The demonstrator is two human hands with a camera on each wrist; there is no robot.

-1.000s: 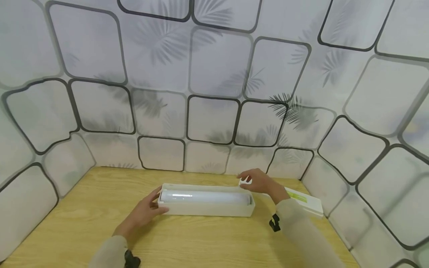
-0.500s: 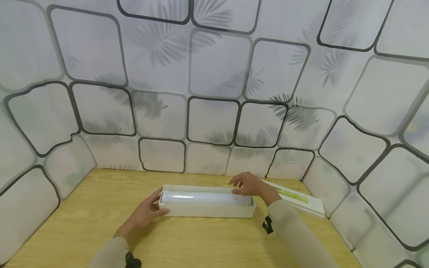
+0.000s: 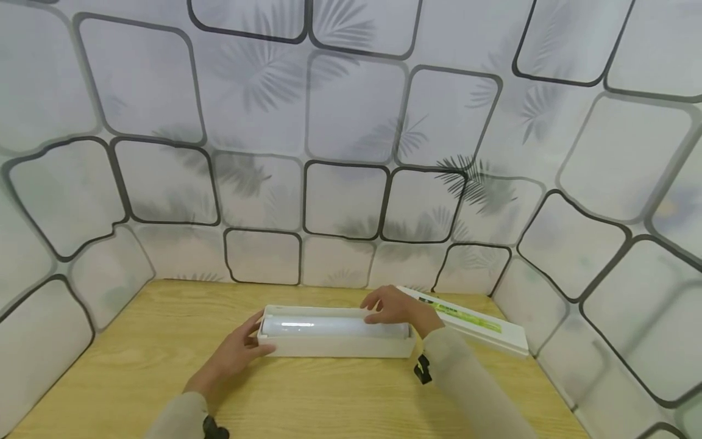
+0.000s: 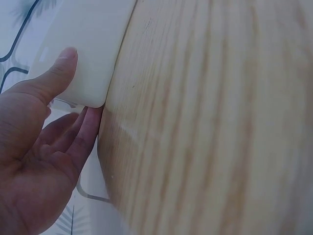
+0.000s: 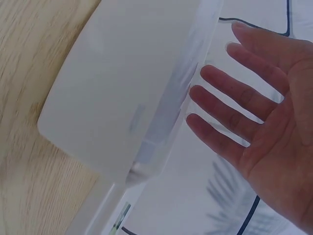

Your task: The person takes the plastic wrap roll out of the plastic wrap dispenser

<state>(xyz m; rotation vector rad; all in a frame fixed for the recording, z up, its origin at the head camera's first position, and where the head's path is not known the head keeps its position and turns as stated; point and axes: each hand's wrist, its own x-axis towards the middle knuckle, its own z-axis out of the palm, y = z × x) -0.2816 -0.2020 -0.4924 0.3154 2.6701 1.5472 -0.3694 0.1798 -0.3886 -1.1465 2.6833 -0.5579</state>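
A long white lidless box (image 3: 337, 347) lies lengthwise on the wooden table, holding a glossy translucent roll that looks like cling film (image 3: 329, 325). My left hand (image 3: 236, 349) grips the box's left end, thumb on the front wall and fingers around the end; the left wrist view shows the thumb flat on the white wall (image 4: 93, 49). Above the right part of the roll hovers my right hand (image 3: 392, 305), its fingers relaxed and spread. In the right wrist view that hand (image 5: 264, 103) holds nothing, with fingertips near the box's open top.
Behind and right of the box lies a white lid (image 3: 493, 332) with a yellow-green label, slanting toward the right wall. Patterned wall covering (image 3: 345, 198) bounds the wooden table (image 3: 307, 396) at the back and both sides.
My right hand has moved left from the near end of the lid to above the roll, uncovering more of the lid. My left hand stays on the box's left end.
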